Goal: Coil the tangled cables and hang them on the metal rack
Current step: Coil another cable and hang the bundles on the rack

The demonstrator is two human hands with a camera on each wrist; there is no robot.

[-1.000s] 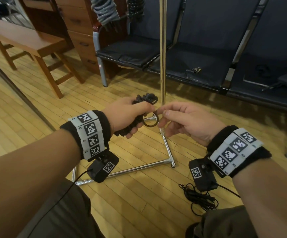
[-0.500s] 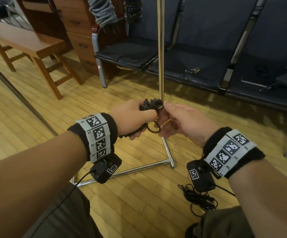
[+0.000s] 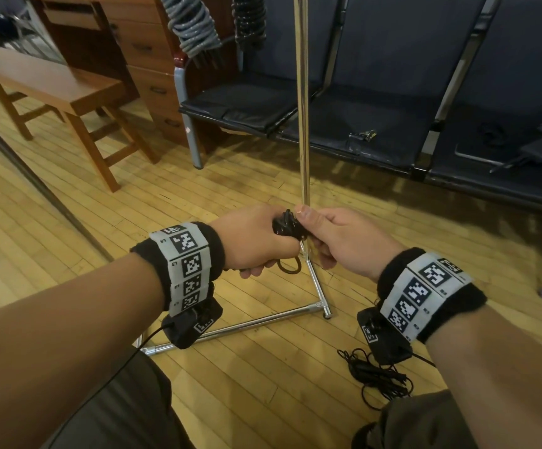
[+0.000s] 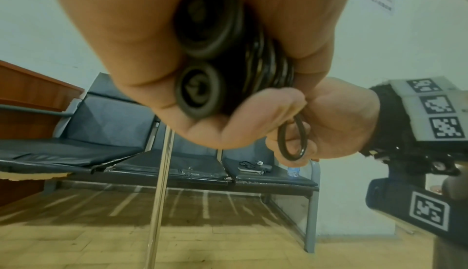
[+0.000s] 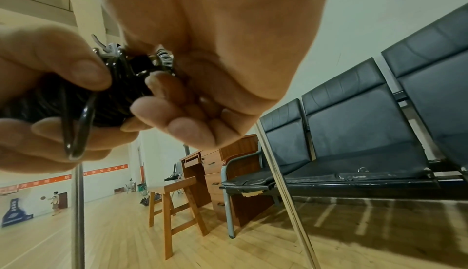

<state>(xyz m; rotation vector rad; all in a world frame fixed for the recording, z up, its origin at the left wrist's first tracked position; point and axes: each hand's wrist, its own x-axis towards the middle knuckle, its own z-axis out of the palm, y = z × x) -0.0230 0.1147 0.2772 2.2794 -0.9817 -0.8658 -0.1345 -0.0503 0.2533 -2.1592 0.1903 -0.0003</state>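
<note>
A black coiled cable (image 3: 287, 225) is gripped in my left hand (image 3: 255, 239), its turns bunched in the fist (image 4: 202, 57). One loose loop (image 3: 290, 266) hangs below the hand (image 4: 293, 137). My right hand (image 3: 331, 236) pinches the top of the same coil with thumb and fingertips (image 5: 121, 85). Both hands are just in front of the chrome rack post (image 3: 303, 102). A grey coiled cable (image 3: 195, 27) and a black one (image 3: 250, 19) hang at the top of the head view. A tangled thin black cable (image 3: 376, 380) lies on the floor by my right knee.
The rack's chrome base bars (image 3: 263, 322) lie on the wooden floor below my hands. A row of dark padded seats (image 3: 376, 131) stands behind, with small items on them. A wooden bench (image 3: 52, 82) and a drawer cabinet (image 3: 143, 53) stand at left.
Both hands have risen and drawn together. The right hand has gone from the loose loop to pinching the top of the coil, and the loop now hangs under the left hand.
</note>
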